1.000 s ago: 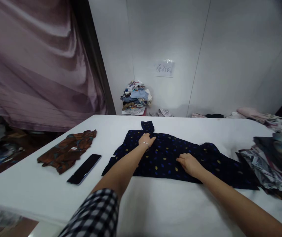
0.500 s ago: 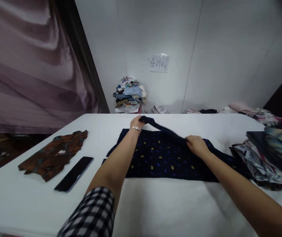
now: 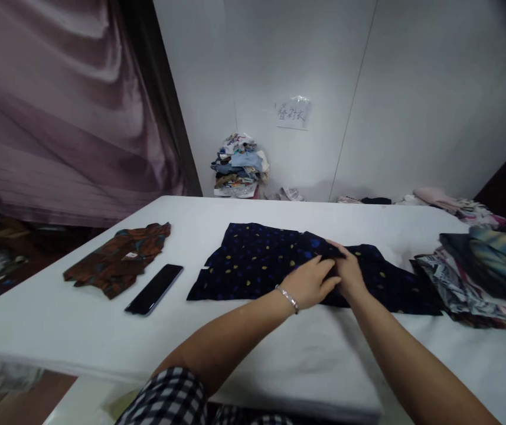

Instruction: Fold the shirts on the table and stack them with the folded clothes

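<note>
A dark navy shirt with yellow and blue dots [image 3: 253,262] lies spread on the white table [image 3: 279,354], one sleeve folded across its middle. My left hand [image 3: 310,284], with a bracelet on the wrist, rests flat on the folded part, its fingers stretched toward my right hand. My right hand [image 3: 349,270] lies on the shirt just beside it, fingers extended over the fold and partly covered by the left fingers. The two hands touch.
A folded brown patterned garment [image 3: 117,258] and a black phone [image 3: 154,288] lie on the table's left. Stacked patterned clothes [image 3: 483,268] sit at the right edge. A heap of clothes [image 3: 240,168] stands by the back wall under a paper sign [image 3: 293,113].
My left hand carried the sleeve from the shirt's far edge across to the middle and laid it down. My right hand stayed on the fold. Both hands now meet there.
</note>
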Available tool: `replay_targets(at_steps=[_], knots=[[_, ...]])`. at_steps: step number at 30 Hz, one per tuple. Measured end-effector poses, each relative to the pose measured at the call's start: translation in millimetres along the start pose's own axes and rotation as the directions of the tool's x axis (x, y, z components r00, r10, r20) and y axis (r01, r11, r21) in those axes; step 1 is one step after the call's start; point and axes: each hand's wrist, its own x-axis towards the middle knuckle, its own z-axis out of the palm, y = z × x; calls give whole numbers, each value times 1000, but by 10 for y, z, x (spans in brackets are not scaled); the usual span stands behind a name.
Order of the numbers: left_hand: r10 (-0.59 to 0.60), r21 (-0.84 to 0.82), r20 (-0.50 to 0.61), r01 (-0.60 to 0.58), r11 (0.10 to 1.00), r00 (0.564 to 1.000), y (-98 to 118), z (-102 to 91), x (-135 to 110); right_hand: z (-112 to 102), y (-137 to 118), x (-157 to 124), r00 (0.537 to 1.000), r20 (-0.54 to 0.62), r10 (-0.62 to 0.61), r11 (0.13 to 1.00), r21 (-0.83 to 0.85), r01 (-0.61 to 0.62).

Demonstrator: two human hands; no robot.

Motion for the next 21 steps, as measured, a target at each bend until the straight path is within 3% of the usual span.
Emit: replay_targets(at_steps=[3,5,6,8,9,11,13,15,17,18,19,21], knots=[[-59,-38,56,61,997,997,-74,110,-391,-131,-113,-4,984,-106,143,970,213,-118],[-233,-119,16,233,965,972,-185,145,-610,-195,-191,-54,982,-100,159,960,247,-131],[-344,-194,-41,330,924,938,-242,148,-689,-211,-214,-90,985,-94,147,965,230,-122],[-547,-426,-185,435,793,817,-335,126,-780,-224,-213,-166,989,-86,119,978,181,-102],[-627,-572,-241,414,708,741,-366,103,-798,-229,-191,-201,991,-78,104,985,144,-92],[-746,-840,-258,239,488,615,-401,44,-801,-249,-123,-272,997,-50,57,998,23,-56],[-818,-967,-201,27,255,539,-398,-20,-791,-281,-53,-362,1000,23,-16,986,-168,20],[-852,-989,-149,-69,132,502,-351,-69,-779,-290,-12,-494,983,151,-101,908,-390,153],[-859,-990,-141,-61,128,492,-242,-89,-760,-243,-3,-661,940,300,-163,779,-545,309],[-849,-988,-149,-32,154,507,-162,-88,-745,-199,-7,-744,920,347,-181,730,-580,362],[-821,-981,-156,14,195,549,-70,-82,-726,-146,-15,-818,912,364,-190,711,-589,384],[-687,-928,-154,135,348,710,121,-67,-676,-42,-47,-905,931,321,-173,772,-543,330]])
